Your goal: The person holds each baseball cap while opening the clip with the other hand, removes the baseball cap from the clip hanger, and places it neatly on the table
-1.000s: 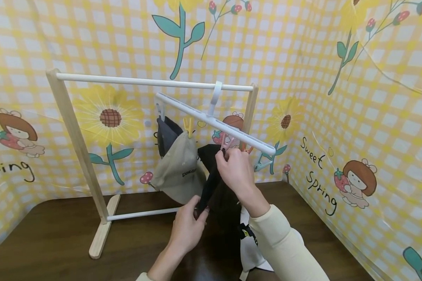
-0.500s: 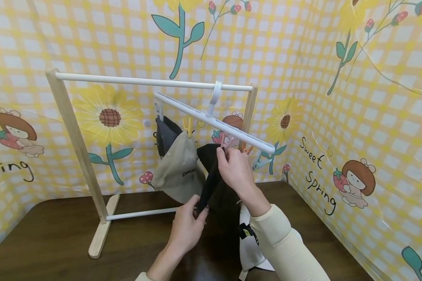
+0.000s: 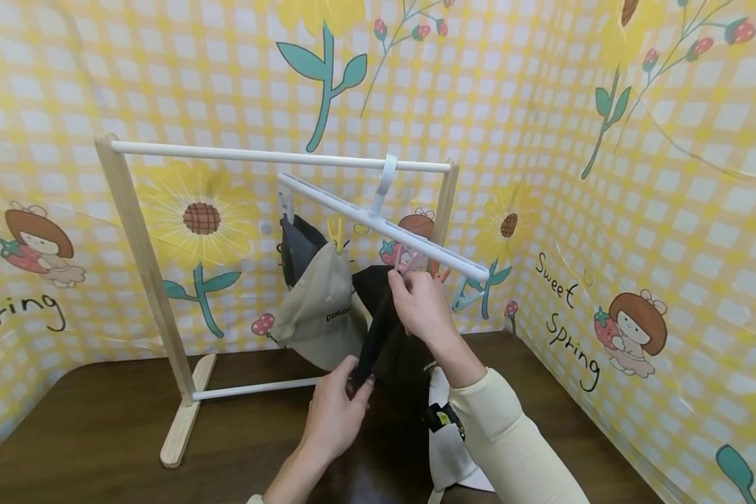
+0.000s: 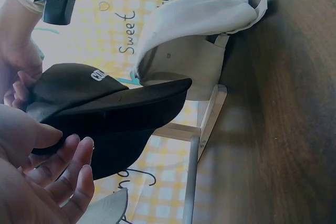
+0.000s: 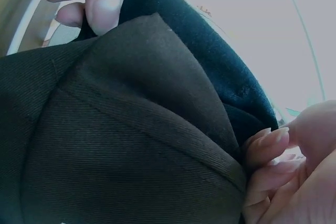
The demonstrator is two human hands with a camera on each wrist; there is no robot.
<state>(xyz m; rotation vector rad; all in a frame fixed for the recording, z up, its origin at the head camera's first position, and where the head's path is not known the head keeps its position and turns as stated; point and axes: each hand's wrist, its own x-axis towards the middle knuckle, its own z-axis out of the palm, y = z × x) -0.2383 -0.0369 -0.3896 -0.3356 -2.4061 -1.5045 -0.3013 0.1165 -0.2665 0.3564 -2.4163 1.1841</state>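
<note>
Under the white clip hanger (image 3: 384, 225), a black cap (image 3: 384, 329) hangs between both hands, over the dark wood counter (image 3: 101, 420). Right hand (image 3: 418, 304) is up at the cap's top edge, fingers curled and pinching the fabric right at a pink clip (image 3: 404, 262) on the hanger; right wrist view shows fingertips (image 5: 265, 150) pressed on the dark fabric. Left hand (image 3: 337, 409) is lower, just below and left of the right hand, thumb and fingers pinching the cap's brim tip; left wrist view shows the brim (image 4: 131, 108) resting across the fingers (image 4: 73, 166). So cap runs slanted from left hand up to right hand, both gripping it.

Hanger hooks on the white top rail of a wooden rack (image 3: 129, 231) standing on the counter. Left of the black cap, a beige cap (image 3: 324, 308) hangs from a yellow clip (image 3: 337, 231), touching or just beside the black one. Behind it a dark grey cap (image 3: 296, 248) hangs on the hanger's far end. White cap (image 3: 444, 448) lies on the counter under the right forearm's cream sleeve (image 3: 510, 441).
</note>
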